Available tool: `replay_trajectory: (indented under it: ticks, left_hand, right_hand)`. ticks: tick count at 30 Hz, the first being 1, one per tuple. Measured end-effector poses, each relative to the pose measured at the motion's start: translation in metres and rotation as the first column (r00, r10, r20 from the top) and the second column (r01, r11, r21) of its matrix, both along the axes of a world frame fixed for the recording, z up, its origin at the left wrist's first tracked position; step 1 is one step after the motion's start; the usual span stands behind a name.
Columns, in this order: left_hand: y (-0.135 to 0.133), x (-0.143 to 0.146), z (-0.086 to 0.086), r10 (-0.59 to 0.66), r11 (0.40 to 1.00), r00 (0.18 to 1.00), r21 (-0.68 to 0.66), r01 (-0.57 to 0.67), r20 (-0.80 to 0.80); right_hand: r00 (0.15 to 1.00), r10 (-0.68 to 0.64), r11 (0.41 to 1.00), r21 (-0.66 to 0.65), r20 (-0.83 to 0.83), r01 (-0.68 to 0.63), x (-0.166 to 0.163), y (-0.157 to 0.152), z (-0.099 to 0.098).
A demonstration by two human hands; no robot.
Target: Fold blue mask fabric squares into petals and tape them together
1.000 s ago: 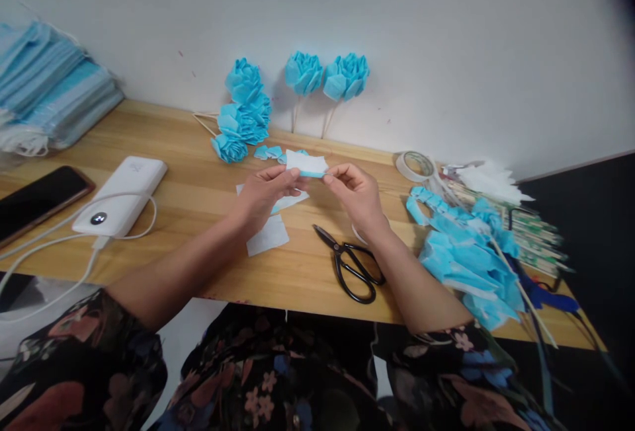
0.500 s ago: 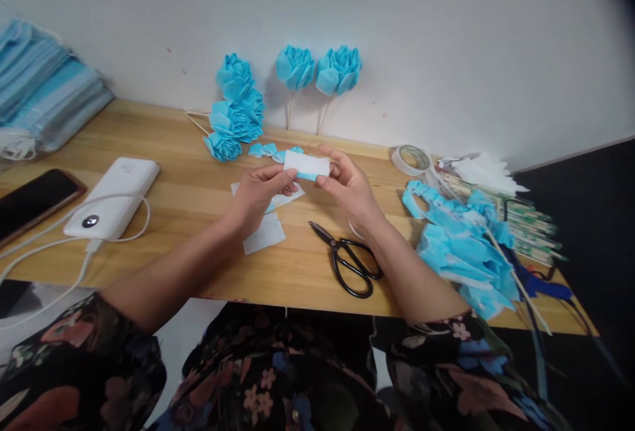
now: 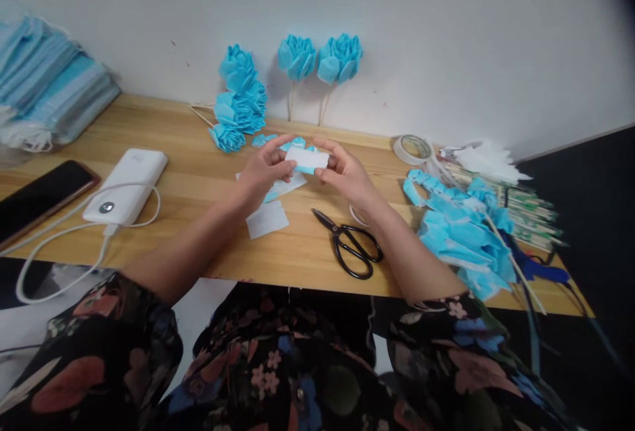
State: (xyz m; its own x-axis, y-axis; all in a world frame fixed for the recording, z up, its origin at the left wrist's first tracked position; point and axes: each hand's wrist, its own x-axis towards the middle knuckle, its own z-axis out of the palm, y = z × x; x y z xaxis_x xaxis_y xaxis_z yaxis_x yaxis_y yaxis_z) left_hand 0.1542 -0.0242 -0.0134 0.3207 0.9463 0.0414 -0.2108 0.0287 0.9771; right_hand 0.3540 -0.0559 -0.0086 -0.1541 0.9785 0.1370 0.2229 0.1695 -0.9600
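Between my two hands, above the wooden table [image 3: 198, 183], is a small white fabric piece [image 3: 308, 158] with a blue strip along its lower edge. My left hand [image 3: 270, 170] pinches its left end between thumb and fingers. At the right end my right hand [image 3: 342, 170] grips it the same way, index finger raised. Under my left hand lie cut white and blue pieces [image 3: 268, 219], partly hidden by it. Behind the held piece sit small folded blue bits [image 3: 264, 141]. Black-handled scissors [image 3: 350, 242] rest near my right forearm, blades pointing away to the left.
Blue fabric roses on sticks [image 3: 340, 59] lean on the wall, with more roses [image 3: 238, 104] piled left of them. A tape roll [image 3: 413, 149], blue fabric scraps [image 3: 461, 239] and a blue glue gun [image 3: 543, 271] lie right. Left are a power bank [image 3: 126, 183], phone [image 3: 47, 199] and masks [image 3: 54, 80].
Both hands still hold the piece at its ends. My left fingers have lifted and spread somewhat, and the blue strip looks folded up a little. The view has shifted slightly.
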Motion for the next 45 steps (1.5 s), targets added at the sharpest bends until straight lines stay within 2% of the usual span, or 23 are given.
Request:
replay_trajectory:
  ticks: [5, 11, 13, 15, 17, 19, 21, 24, 28, 31, 33, 35, 39, 42, 45]
  left_hand:
    - [0.0, 0.003, -0.004, -0.014, 0.995, 0.988, 0.099, 0.03, -0.155]
    - [-0.007, 0.011, -0.006, -0.061, 0.984, 0.983, 0.153, 0.088, -0.173]
    - [-0.004, 0.009, -0.005, -0.001, 0.975, 0.981, 0.217, 0.044, -0.196]
    - [-0.001, 0.006, -0.001, 0.102, 0.952, 0.968, 0.306, -0.028, -0.231]
    - [-0.001, 0.003, 0.006, 0.172, 0.922, 0.943, 0.384, -0.052, -0.285]
    - [-0.007, 0.001, 0.015, 0.169, 0.896, 0.918, 0.444, 0.008, -0.358]
    - [-0.017, 0.0, 0.02, 0.117, 0.859, 0.889, 0.494, 0.133, -0.443]
    - [-0.032, 0.002, 0.017, 0.046, 0.77, 0.81, 0.537, 0.345, -0.585]
    - [-0.037, 0.011, 0.001, 0.026, 0.657, 0.695, 0.537, 0.53, -0.718]
    - [-0.032, 0.015, -0.008, 0.045, 0.621, 0.615, 0.504, 0.6, -0.788]
    - [-0.027, 0.016, -0.01, 0.067, 0.617, 0.582, 0.492, 0.614, -0.81]
    - [-0.023, 0.015, -0.01, 0.077, 0.621, 0.603, 0.511, 0.594, -0.794]
    - [-0.022, 0.018, -0.001, 0.084, 0.629, 0.73, 0.604, 0.49, -0.679]
    - [-0.03, 0.025, 0.011, 0.008, 0.655, 0.775, 0.589, 0.474, -0.632]
    - [-0.041, 0.033, 0.024, -0.066, 0.695, 0.789, 0.539, 0.476, -0.612]
  right_hand:
    - [0.996, 0.076, 0.995, -0.063, 0.046, -0.073, 0.007, 0.003, 0.006]
    - [0.988, 0.049, 0.998, -0.041, 0.143, -0.043, 0.02, -0.023, 0.025]
    - [0.982, 0.02, 0.999, -0.031, 0.19, -0.014, 0.023, -0.031, 0.023]
    - [0.949, -0.021, 0.999, -0.022, 0.314, 0.029, 0.025, -0.036, 0.018]
    - [0.844, -0.062, 0.997, -0.01, 0.533, 0.079, 0.026, -0.039, 0.014]
    - [0.678, -0.089, 0.993, 0.015, 0.73, 0.115, 0.025, -0.04, 0.013]
    - [0.568, -0.101, 0.992, 0.037, 0.817, 0.124, 0.025, -0.04, 0.014]
    - [0.544, -0.085, 0.994, 0.037, 0.835, 0.1, 0.027, -0.038, 0.018]
    - [0.537, -0.081, 0.996, 0.046, 0.839, 0.078, 0.033, -0.042, 0.03]
    - [0.543, -0.109, 0.994, 0.097, 0.833, 0.051, 0.045, -0.057, 0.043]
    - [0.481, -0.098, 0.995, 0.101, 0.871, 0.02, 0.057, -0.072, 0.049]
    - [0.392, -0.038, 0.998, 0.054, 0.919, -0.03, 0.068, -0.088, 0.05]
    - [0.282, 0.08, 0.995, -0.06, 0.956, -0.079, 0.083, -0.106, 0.04]
    - [0.268, 0.071, 0.995, -0.048, 0.961, -0.091, 0.085, -0.104, 0.035]
    - [0.33, 0.056, 0.995, -0.027, 0.942, -0.091, 0.08, -0.097, 0.045]
